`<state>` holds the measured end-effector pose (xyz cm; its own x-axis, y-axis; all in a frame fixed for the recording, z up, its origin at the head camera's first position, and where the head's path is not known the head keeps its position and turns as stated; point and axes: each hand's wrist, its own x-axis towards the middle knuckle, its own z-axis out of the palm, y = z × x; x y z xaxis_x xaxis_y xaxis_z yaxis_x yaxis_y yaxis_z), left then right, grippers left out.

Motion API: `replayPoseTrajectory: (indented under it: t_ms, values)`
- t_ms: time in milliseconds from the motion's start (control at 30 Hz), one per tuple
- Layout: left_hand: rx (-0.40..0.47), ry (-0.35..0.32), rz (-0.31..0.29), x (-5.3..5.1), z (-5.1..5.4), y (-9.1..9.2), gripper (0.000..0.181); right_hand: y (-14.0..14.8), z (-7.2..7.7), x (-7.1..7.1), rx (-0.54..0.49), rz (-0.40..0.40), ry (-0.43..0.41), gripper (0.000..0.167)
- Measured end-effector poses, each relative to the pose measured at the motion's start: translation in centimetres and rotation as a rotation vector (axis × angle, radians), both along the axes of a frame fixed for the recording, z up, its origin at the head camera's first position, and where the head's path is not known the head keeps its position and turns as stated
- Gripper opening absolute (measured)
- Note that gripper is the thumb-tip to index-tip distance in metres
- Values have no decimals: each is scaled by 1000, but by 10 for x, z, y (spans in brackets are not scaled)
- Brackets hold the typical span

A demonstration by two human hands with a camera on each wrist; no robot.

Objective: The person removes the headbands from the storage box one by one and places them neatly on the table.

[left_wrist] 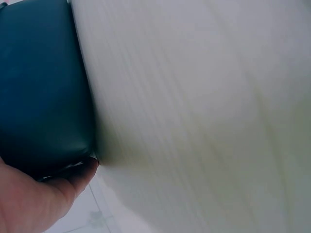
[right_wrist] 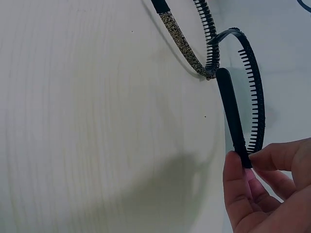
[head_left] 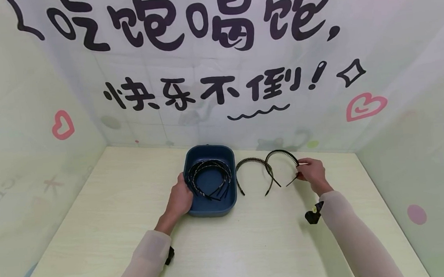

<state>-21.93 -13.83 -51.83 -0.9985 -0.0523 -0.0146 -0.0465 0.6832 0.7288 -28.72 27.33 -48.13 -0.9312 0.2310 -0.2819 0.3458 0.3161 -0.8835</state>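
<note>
Head view: a black toothed headband (head_left: 281,150) is held up at the right side of the group, its arch upward, near the back edge of the tabletop (head_left: 246,249). The right hand (head_left: 313,173) pinches one end of it between thumb and fingers, which the right wrist view shows closely. Its other end overlaps a second headband (head_left: 252,159) in sight; whether the two touch, I cannot tell. That second one, speckled with gold and tipped in black, lies on the tabletop just beside a blue box (head_left: 211,208). Inside the box rests an overlapping bunch of dark headbands (head_left: 221,164), their exact number hard to count. The left hand (head_left: 180,196) grips the box by its left side, and the two hands are well apart. Each wrist, below a pale sleeve (head_left: 365,240), carries a small black device (head_left: 313,215). Behind the pale wood-grain tabletop hangs a whitish backdrop (head_left: 206,133) printed with large black Chinese characters (head_left: 232,16) and pinkish-red hearts (head_left: 366,106).
</note>
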Motion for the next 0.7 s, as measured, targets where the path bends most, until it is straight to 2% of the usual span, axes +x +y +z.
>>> replayPoseTrajectory:
  t_ms: [400, 700]
  values:
    - [4, -4, 2, 0, 0, 0, 49, 10, -8, 2, 10, -35, -6, 39]
    - [5, -2, 5, 0, -1, 0, 48, 17, -11, 4, 37, -31, -4, 39]
